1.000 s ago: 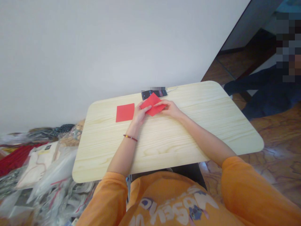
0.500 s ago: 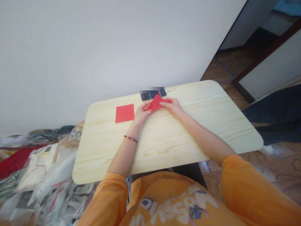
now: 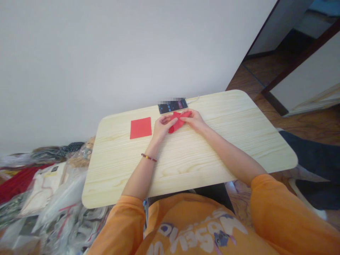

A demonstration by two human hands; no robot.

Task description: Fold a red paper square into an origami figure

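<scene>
Between my two hands is a partly folded piece of red paper (image 3: 175, 124), held just above the table near the phone. My left hand (image 3: 163, 126) grips its left side, thumb on top and fingers behind. On the right side, my right hand (image 3: 194, 119) pinches the paper between thumb and fingers. The paper's lower edge looks curled, and parts of it are hidden by my fingers. A flat red square of paper (image 3: 140, 128) lies on the table, left of my left hand.
The pale wooden table (image 3: 212, 152) stands against a white wall. A phone (image 3: 173, 106) with a cable lies at its back edge. Bagged clothes (image 3: 61, 187) are piled on the left. On the right, another person's dark-clothed leg (image 3: 310, 152) is beside the table.
The folded paper has turned and its upright point has come down, while its lower edge now curls. My left thumb has moved over it. The other person's legs have shifted at the right.
</scene>
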